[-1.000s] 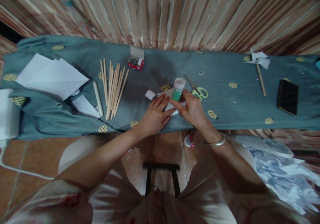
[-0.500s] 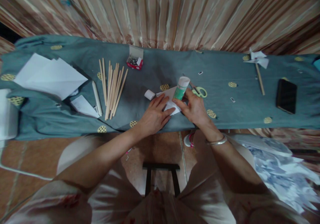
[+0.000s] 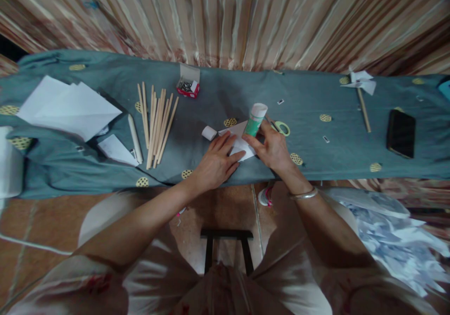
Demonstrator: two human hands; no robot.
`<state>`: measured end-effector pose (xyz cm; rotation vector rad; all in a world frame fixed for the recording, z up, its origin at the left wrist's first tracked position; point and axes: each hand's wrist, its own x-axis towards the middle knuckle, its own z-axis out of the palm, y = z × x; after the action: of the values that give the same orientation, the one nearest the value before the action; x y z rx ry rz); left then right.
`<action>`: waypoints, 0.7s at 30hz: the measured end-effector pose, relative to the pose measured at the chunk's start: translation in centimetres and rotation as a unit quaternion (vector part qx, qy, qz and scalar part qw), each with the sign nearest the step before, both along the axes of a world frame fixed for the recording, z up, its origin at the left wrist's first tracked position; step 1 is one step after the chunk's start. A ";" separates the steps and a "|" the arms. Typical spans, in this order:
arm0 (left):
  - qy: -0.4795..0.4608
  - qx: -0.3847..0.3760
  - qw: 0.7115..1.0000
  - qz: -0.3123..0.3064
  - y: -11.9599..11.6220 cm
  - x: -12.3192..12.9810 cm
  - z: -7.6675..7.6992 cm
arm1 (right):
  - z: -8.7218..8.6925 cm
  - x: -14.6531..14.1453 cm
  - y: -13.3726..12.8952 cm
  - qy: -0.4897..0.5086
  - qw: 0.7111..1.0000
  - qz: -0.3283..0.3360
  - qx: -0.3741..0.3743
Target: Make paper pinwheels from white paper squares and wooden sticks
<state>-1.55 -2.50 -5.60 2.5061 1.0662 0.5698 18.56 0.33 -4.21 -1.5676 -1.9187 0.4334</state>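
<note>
My left hand (image 3: 217,165) lies on a small piece of white paper (image 3: 239,130), its fingers stretched out and pressing it to the cloth. In my right hand (image 3: 276,151) is a green and white glue stick (image 3: 255,118), held tilted over the paper with its lower end down by the sheet. Whether that end touches the paper is hidden by my fingers. A white cap (image 3: 209,132) rests on its side just left of the paper. Behind my right hand lie scissors with light green handles (image 3: 282,127), partly covered.
Left of my hands are several wooden sticks (image 3: 160,127), a white pen-like tool (image 3: 135,139) and white paper sheets (image 3: 68,108). A red box of metal pins (image 3: 188,84) stands at the back. Rightward lie a paper pinwheel on a stick (image 3: 363,83) and a black phone (image 3: 401,133).
The glue stick and my right hand have shifted very slightly up. My left hand stays on the paper, and the whole view has moved a little.
</note>
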 end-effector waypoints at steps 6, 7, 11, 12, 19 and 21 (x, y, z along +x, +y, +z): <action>0.008 0.009 1.000 -0.005 0.0 0.0 0.0 | 0.2 -0.2 0.3 -0.006 1.000 0.006 0.000; 0.009 0.010 1.000 -0.005 0.0 0.0 0.0 | 0.2 -0.2 0.4 -0.007 1.000 0.006 0.003; 0.006 0.007 1.000 -0.004 0.0 0.0 0.1 | -0.3 -0.3 0.7 -0.016 1.000 -0.001 0.016; 0.006 0.006 1.000 -0.004 0.0 0.0 0.2 | -0.4 -0.3 0.7 -0.017 1.000 -0.002 0.018; 0.010 0.011 1.000 -0.006 0.0 0.0 0.0 | -0.7 -0.5 0.9 -0.015 1.000 0.004 0.023; 0.008 0.010 1.000 -0.005 0.1 0.0 -0.1 | -0.8 -0.6 1.0 -0.015 1.000 0.010 0.022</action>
<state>-1.52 -2.45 -5.68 2.5362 1.0588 0.5610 18.00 1.28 -4.97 -1.5370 -1.9553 0.3754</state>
